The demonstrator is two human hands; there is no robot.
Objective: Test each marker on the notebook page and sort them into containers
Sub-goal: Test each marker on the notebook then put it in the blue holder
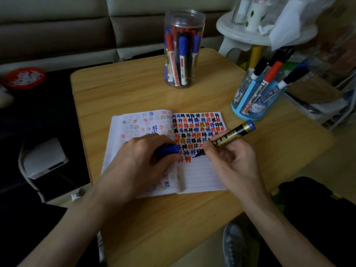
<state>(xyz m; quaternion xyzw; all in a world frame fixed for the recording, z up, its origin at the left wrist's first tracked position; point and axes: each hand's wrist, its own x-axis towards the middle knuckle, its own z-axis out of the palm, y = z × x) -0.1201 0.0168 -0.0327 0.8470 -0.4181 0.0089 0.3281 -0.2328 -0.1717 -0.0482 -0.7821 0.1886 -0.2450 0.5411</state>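
Note:
An open notebook [200,176] lies on the wooden table [134,97], its right page covered with rows of red, blue, black and gold marks. My right hand [231,158] grips a black and gold marker with a blue end [234,134], its tip touching the page beside the lowest marks. My left hand [142,157] rests on the left page and holds the blue cap [168,149]. A clear jar [183,49] with several markers stands at the table's back. A blue holder [256,97] with several markers stands at the right.
A white stool [250,33] with bottles and tissue stands behind the blue holder. A sofa runs along the back. A red bowl [24,78] and a white box [45,158] lie left of the table. A shoe [234,245] shows below the table's front edge.

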